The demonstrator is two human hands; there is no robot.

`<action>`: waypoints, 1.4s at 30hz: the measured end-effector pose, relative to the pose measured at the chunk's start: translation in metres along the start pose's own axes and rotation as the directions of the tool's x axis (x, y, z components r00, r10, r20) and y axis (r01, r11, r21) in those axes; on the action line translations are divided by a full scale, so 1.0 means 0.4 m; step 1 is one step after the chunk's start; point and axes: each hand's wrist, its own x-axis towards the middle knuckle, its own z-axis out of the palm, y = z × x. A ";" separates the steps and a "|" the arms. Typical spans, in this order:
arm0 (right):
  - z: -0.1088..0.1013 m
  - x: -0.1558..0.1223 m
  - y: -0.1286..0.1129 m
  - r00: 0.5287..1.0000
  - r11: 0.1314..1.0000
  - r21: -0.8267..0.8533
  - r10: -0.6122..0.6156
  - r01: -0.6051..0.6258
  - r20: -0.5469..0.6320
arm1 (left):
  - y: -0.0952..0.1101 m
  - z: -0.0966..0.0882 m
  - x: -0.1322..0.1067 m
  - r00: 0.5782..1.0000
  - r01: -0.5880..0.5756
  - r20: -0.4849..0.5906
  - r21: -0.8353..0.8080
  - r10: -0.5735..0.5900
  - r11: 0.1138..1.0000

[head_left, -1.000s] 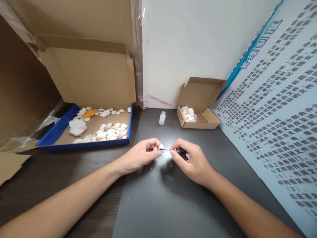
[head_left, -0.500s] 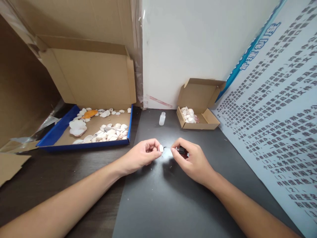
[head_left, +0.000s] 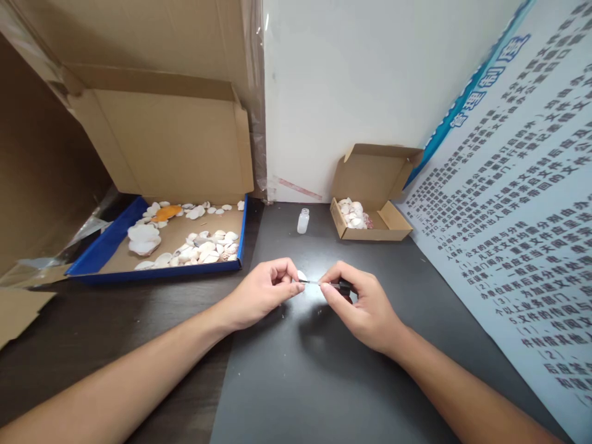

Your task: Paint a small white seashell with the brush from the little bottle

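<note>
Between the thumb and fingertips of my left hand (head_left: 271, 288) is a small white seashell (head_left: 301, 275), its upper part showing. My right hand (head_left: 358, 302) pinches a black-capped brush (head_left: 345, 287) by its thin stem, with the black cap lying back in the palm. The dark brush tip points left and appears to touch the shell, close to my left fingertips. Behind both hands stands a small uncapped bottle (head_left: 303, 222), upright, with whitish contents.
A blue-sided cardboard box (head_left: 152, 274) with many shells and its lid raised sits at left. At back right is a smaller open cardboard box (head_left: 377, 235) holding shells. A white wall panel (head_left: 342, 92) rises behind, and a printed sheet (head_left: 522, 203) lines the right.
The brush has moved slightly left, and its tip has come from beside the shell to meet it. The shell has turned a little in my left fingers.
</note>
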 end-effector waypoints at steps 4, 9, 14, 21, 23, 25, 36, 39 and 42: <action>-0.001 0.006 0.005 0.999 0.999 -0.022 0.036 -0.036 -0.033 | 0.005 0.002 0.000 1.000 0.016 -0.009 -0.066 -0.017 0.998; -0.003 0.016 0.017 0.989 0.983 -0.146 0.101 -0.116 -0.107 | 0.007 0.002 -0.002 0.999 0.005 -0.035 -0.073 -0.008 0.997; -0.002 0.005 0.003 1.000 0.996 -0.092 0.012 -0.015 -0.027 | 0.008 0.000 -0.001 0.999 -0.018 -0.044 -0.046 0.015 0.999; -0.003 0.010 0.011 0.994 0.988 -0.125 0.079 -0.087 -0.070 | 0.006 -0.001 -0.002 0.999 -0.003 -0.043 -0.022 0.002 1.000; -0.004 0.013 0.011 0.990 0.977 -0.176 0.104 -0.120 -0.099 | 0.006 0.000 -0.002 0.999 -0.007 -0.041 -0.027 0.006 1.000; -0.006 0.013 0.007 0.991 0.980 -0.164 0.099 -0.113 -0.087 | 0.006 0.000 -0.002 0.999 -0.011 -0.042 -0.025 0.010 1.000; -0.005 0.012 0.007 0.983 0.978 -0.118 0.162 -0.172 -0.086 | 0.010 -0.001 -0.001 0.999 -0.028 -0.044 -0.037 0.026 0.999; -0.005 0.010 0.005 0.992 0.992 -0.038 0.123 -0.124 -0.031 | 0.010 0.001 -0.001 0.999 -0.029 -0.045 -0.050 0.027 0.998; -0.004 0.007 0.001 0.996 0.995 0.053 0.086 -0.086 -0.003 | 0.012 0.003 -0.001 0.998 -0.031 -0.048 -0.056 0.028 0.998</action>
